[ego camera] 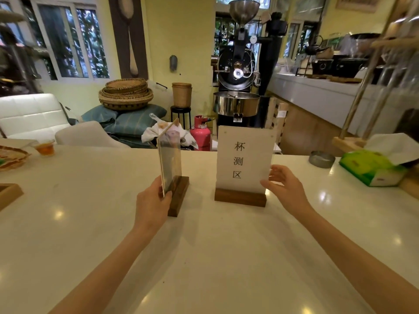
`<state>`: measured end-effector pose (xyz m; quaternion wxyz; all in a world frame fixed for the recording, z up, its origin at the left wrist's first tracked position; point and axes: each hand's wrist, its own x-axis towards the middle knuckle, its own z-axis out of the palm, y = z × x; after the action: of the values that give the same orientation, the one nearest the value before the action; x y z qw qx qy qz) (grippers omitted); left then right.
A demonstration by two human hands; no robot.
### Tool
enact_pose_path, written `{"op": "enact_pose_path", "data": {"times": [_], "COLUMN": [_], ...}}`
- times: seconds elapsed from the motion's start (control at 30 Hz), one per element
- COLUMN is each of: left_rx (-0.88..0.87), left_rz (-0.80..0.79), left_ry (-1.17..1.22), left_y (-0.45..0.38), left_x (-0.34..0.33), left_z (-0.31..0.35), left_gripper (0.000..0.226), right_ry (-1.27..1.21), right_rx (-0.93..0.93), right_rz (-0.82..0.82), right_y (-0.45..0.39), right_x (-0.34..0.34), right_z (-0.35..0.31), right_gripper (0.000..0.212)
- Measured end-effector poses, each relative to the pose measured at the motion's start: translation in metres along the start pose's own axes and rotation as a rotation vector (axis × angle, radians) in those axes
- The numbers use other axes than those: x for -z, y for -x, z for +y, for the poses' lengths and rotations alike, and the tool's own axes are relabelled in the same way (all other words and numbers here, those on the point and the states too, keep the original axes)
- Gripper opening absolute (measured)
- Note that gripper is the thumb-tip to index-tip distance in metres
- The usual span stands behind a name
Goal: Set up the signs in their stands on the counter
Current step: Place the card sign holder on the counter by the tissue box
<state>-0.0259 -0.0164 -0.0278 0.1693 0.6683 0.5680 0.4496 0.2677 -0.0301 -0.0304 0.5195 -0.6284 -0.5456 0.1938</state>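
At frame centre my left hand (152,201) pinches the clear sign (170,155) upright, edge-on over its wooden stand (179,192), whose length runs away from me, while my right hand (283,189) hangs released beside the seated printed sign (246,157).

The near half of the desk (204,257), from 4 to 8 o'clock, is bare and open to passage. At 12 o'clock two obstacles stand upright: the acrylic sign (171,155) in its wooden stand (179,196), and just beside it at 1 o'clock the paper sign (244,159) in its wooden base (240,197). A narrow open lane runs between them. At 2 o'clock a metal ashtray (322,158) and green tissue box (371,168) block the far right edge. At 10 o'clock a glass cup (45,148) and woven tray (13,157) occupy the far left.
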Motion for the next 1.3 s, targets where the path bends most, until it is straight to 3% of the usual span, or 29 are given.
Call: {"op": "enact_pose_path", "data": {"times": [0.1, 0.23, 0.6, 0.87, 1.3], "left_rx": [0.007, 0.003, -0.076, -0.133, -0.188], "left_rz": [0.005, -0.009, -0.067, -0.164, -0.353], "left_ry": [0.028, 0.066, 0.168, 0.324, 0.51], "left_y": [0.0, 0.003, 0.008, 0.02, 0.059], "left_x": [0.0, 0.0, -0.022, -0.069, -0.212], "left_z": [0.002, 0.011, 0.023, 0.054, 0.158], "left_gripper": [0.036, 0.034, 0.039, 0.04, 0.044], "right_ry": [-0.082, -0.084, 0.031, 0.092, 0.297], "right_rx": [-0.012, -0.014, 0.019, -0.013, -0.165], "right_rz": [-0.069, -0.005, 0.002, 0.216, 0.53], "right_y": [-0.004, -0.007, 0.003, 0.026, 0.049], "right_x": [-0.012, -0.02, -0.009, 0.032, 0.148], "right_z": [0.003, 0.001, -0.001, 0.009, 0.051], "right_gripper": [0.034, 0.022, 0.02, 0.013, 0.016]}}
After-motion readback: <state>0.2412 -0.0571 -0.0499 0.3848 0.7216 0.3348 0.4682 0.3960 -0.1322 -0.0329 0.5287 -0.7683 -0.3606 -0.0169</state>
